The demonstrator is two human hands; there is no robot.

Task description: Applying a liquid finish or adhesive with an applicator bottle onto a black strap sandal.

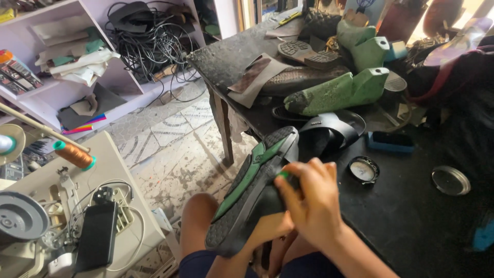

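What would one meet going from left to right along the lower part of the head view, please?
Black phone → green-and-black shoe sole → right hand → small open round tin → round metal lid.

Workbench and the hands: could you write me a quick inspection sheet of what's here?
Surface: dark worn workbench, scuffed and crowded.
Job's things: black shoe with green-striped sole, held sole-up over the lap.
Clutter: green shoe lasts, black sandal, loose soles, two round tin lids.
Hands: right hand grips the shoe's side; left hand supports it from below.
Cables: tangled black cables in the shelf.
Surroundings: sewing machine with orange thread spool, tiled floor.
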